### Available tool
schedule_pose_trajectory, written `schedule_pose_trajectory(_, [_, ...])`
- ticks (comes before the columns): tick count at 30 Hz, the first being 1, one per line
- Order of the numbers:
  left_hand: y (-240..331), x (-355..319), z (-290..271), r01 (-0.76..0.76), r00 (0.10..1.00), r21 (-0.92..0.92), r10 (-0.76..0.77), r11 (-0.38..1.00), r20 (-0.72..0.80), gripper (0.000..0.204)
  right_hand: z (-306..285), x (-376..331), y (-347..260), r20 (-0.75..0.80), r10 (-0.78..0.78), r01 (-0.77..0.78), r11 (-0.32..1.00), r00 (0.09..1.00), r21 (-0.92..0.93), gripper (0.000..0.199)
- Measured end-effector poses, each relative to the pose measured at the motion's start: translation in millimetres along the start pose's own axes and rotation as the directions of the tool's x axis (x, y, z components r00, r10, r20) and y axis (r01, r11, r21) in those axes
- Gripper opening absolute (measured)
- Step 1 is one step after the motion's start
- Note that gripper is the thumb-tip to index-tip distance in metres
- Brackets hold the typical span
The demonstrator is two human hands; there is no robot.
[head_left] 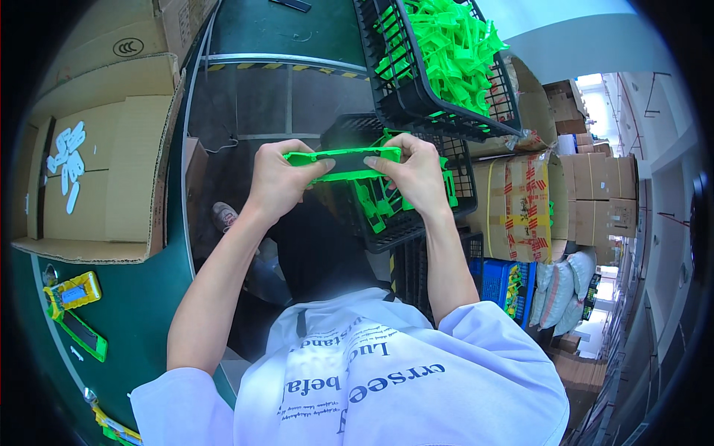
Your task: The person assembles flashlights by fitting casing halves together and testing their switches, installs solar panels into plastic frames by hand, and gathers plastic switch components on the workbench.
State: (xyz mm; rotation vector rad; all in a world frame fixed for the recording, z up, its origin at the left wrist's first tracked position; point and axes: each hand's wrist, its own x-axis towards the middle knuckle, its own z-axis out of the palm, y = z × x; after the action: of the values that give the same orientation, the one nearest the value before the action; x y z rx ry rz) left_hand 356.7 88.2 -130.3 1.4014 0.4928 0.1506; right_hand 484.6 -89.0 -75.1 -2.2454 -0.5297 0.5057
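Note:
Between my two hands is a long bright green plastic part (348,154) with a dark flat panel along its middle, held level in front of me. My left hand (279,178) grips its left end, the thumb pressed on the dark panel. At the other end my right hand (418,172) is closed around it, its thumb also on the panel. The fingers behind the part are mostly hidden. Below and beyond my right hand stands a black plastic crate (465,182) with similar green parts (375,208) in it.
A second black crate (398,85), heaped with green pieces (454,56), stands beyond. To the left, an open cardboard box (123,171) with small white pieces (68,160) sits on a green table (126,297). Yellow-green tools (74,293) lie nearer. Cartons (513,201) stand at right.

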Motion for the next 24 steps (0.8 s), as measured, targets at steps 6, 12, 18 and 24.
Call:
schedule_pose_trajectory(6, [-1, 0, 0, -0.004, 0.999, -0.100, -0.001, 0.995, -0.054, 0.021, 5, -28, -27, -0.060, -0.227, 0.201, 0.935, 0.972, -0.294, 0.061])
schedule_pose_trajectory(12, [6, -1, 0, 0.236, 0.971, -0.279, -0.213, 0.931, 0.112, 0.018, -12, -39, -32, -0.060, -0.397, 0.370, 0.893, 0.916, -0.257, 0.063])
schedule_pose_trajectory(18, [-3, 3, -7, 0.254, 0.944, -0.208, -0.196, 0.944, 0.264, 0.026, -22, -47, -23, -0.004, -0.468, 0.438, 0.831, 0.884, -0.344, 0.062])
schedule_pose_trajectory(24, [-1, 7, -4, 0.188, 0.976, -0.044, -0.182, 0.981, 0.115, 0.067, -30, -57, 83, -0.079, 0.043, -0.081, 0.805, 0.996, -0.588, 0.060])
